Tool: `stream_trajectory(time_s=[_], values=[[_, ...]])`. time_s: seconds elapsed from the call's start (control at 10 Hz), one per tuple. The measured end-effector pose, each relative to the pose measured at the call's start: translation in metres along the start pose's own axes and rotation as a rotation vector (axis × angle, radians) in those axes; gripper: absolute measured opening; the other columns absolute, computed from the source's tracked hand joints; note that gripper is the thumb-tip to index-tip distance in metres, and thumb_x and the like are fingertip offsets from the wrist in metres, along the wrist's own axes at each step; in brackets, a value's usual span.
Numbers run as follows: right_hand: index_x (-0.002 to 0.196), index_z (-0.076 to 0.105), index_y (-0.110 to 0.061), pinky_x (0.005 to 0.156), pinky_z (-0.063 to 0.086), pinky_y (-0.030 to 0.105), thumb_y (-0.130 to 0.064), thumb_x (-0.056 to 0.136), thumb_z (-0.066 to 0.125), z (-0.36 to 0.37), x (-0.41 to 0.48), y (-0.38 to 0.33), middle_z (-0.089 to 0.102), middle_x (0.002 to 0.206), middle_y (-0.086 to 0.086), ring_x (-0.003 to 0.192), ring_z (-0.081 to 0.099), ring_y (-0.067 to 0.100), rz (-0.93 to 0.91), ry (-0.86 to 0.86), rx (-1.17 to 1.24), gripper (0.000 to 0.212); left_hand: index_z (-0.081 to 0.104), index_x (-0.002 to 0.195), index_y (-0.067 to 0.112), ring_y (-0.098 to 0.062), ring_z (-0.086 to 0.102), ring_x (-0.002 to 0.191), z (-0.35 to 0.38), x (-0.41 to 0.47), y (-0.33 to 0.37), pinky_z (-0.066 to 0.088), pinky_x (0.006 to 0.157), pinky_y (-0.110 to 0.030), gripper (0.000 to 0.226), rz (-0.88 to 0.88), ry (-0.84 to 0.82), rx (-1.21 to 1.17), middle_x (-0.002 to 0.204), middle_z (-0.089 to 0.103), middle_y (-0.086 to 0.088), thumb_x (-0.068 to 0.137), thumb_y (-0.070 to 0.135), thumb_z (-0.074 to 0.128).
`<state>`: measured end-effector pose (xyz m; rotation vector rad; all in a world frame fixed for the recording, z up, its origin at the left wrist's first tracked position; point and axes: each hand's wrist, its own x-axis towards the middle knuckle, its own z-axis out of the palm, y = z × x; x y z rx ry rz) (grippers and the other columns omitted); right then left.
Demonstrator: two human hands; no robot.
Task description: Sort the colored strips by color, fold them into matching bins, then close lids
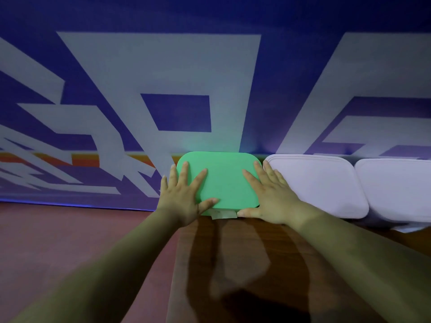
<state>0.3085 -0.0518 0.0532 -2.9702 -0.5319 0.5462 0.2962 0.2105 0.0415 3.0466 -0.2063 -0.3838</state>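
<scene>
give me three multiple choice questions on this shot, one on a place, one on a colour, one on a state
1. Where do the pale lids sit relative to the pressed lid?
A. to its left
B. to its right
C. stacked on it

2. What colour is the pressed lid?
A. red
B. green
C. yellow

3. How do the left hand and right hand lie?
A. flat on the lid, fingers spread
B. clenched in fists
C. raised off the lid

Answers:
1 B: both pale lids are right of it.
2 B: it is plainly green.
3 A: both palms rest on it, fingers straight.
</scene>
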Motion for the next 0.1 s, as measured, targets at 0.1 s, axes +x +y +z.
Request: stream_trajectory(time_s=[0.1], values=[[0.155, -0.009, -0.034, 0.122, -0.004, 0.043, -0.088, 0.072, 0.043, -0.0181, -0.0085, 0.0018, -0.023, 0.163, -0.001, 0.149, -0.023, 0.022, -0.015, 0.023, 0.057, 0.112, -0.009, 0.152, 0.047, -0.039, -0.016, 0.15, -0.0068, -0.0029, 0.0064, -0.004, 0.118, -0.062, 0.089, -0.03, -0.052, 0.036, 0.165, -0.013, -0.01, 0.077, 0.091, 0.01]])
